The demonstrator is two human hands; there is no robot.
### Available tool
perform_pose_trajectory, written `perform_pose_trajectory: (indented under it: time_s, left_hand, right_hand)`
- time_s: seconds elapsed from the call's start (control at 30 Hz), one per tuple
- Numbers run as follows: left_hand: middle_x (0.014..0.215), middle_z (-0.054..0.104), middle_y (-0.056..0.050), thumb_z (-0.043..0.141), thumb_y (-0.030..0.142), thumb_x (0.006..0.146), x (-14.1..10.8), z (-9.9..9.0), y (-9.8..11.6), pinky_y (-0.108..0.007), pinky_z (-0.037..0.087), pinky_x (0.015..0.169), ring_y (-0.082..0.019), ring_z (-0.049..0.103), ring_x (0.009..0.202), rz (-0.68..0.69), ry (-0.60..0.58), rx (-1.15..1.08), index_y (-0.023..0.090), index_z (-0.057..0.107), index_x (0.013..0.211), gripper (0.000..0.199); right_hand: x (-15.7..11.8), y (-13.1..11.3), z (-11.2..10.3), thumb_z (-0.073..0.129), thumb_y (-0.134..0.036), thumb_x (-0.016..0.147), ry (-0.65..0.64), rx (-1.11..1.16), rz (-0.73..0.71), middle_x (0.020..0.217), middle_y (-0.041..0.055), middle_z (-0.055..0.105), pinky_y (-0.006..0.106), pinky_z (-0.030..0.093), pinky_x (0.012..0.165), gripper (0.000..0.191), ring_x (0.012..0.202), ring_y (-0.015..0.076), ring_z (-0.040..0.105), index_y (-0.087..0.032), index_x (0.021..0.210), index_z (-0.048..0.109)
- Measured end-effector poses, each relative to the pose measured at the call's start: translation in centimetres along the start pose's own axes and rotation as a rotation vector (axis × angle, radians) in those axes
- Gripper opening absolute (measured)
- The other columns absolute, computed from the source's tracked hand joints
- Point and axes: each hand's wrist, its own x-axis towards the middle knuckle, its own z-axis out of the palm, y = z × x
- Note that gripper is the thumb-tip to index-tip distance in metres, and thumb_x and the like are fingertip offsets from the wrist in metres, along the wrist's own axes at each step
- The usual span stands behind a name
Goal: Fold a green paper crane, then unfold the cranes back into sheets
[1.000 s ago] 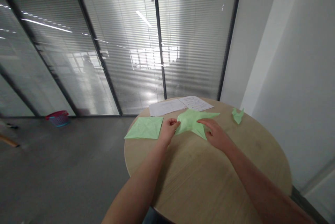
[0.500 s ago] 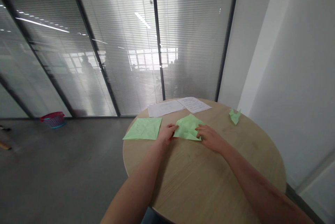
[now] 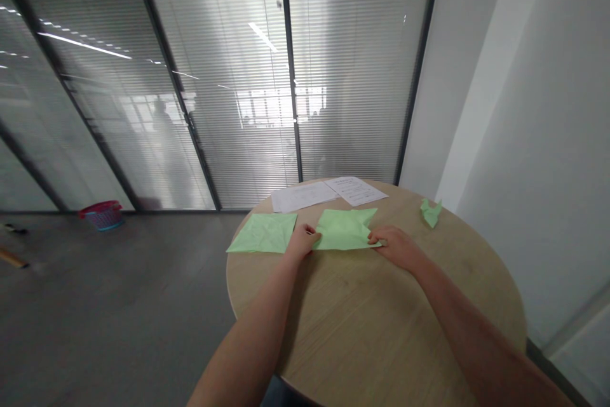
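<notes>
A creased sheet of light green paper [image 3: 344,229] lies between my hands on the round wooden table [image 3: 381,324]. My left hand [image 3: 302,241] pinches its left edge, fingers closed. At the near right corner, my right hand [image 3: 393,244] grips the paper between thumb and fingers. The sheet's right side is slightly bent and raised near that hand. Another green sheet [image 3: 264,233], wrinkled and flat, lies just left of my left hand. A small folded green paper piece [image 3: 431,213] stands toward the table's right back edge.
Two white printed sheets [image 3: 355,191] lie at the table's back edge. Behind them is a glass partition with blinds [image 3: 248,159]. A white wall [image 3: 538,172] rises on the right. On the floor at left sits a pink and blue basket [image 3: 105,216].
The green paper between my hands has been spread wider, from a peaked shape to a broader one. My right hand has moved slightly right with its corner. The view has shifted a little.
</notes>
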Motion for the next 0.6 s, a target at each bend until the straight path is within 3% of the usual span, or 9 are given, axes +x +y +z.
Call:
perform_pose_trajectory:
  time_s: [0.2,0.33,0.47,0.6]
  left_hand:
    - [0.064,0.063,0.0,0.082,0.015,0.061,-0.3,-0.5,-0.1,-0.031,0.049,0.066,-0.023,0.064,0.066,0.125,-0.076,0.224,0.019,0.068,0.077,0.022]
    - [0.074,0.068,-0.005,0.076,0.005,0.059,-1.1,-0.5,0.5,-0.04,0.052,0.087,-0.031,0.069,0.088,0.262,-0.112,0.361,0.021,0.071,0.077,0.024]
    - [0.106,0.075,-0.009,0.068,0.001,0.066,-2.0,0.6,1.7,-0.042,0.043,0.11,-0.031,0.063,0.117,0.463,-0.211,0.418,0.024,0.079,0.093,0.037]
    - [0.133,0.069,-0.012,0.061,0.01,0.083,-2.5,2.1,1.8,-0.04,0.04,0.116,-0.028,0.06,0.127,0.736,-0.424,0.517,0.02,0.076,0.116,0.039]
  right_hand:
    - [-0.1,0.1,0.4,0.065,-0.008,0.081,-0.023,0.021,0.018,0.113,0.0104,0.077,0.041,0.052,0.099,0.017,0.106,0.0254,0.072,-0.02,0.086,0.076]
    - [-0.4,0.2,0.2,0.064,-0.003,0.074,-0.099,0.018,0.042,0.12,0.0099,0.076,0.043,0.05,0.105,0.027,0.115,0.0268,0.07,-0.021,0.087,0.08]
    - [-0.5,-0.1,0.1,0.06,0.001,0.068,-0.17,0.028,0.034,0.125,0.0089,0.075,0.046,0.048,0.109,0.04,0.119,0.0277,0.069,-0.024,0.088,0.083]
    - [-0.4,-0.5,0.3,0.05,0.007,0.064,-0.236,0.019,0.019,0.134,0.0087,0.071,0.046,0.046,0.111,0.055,0.125,0.0268,0.066,-0.026,0.093,0.084]
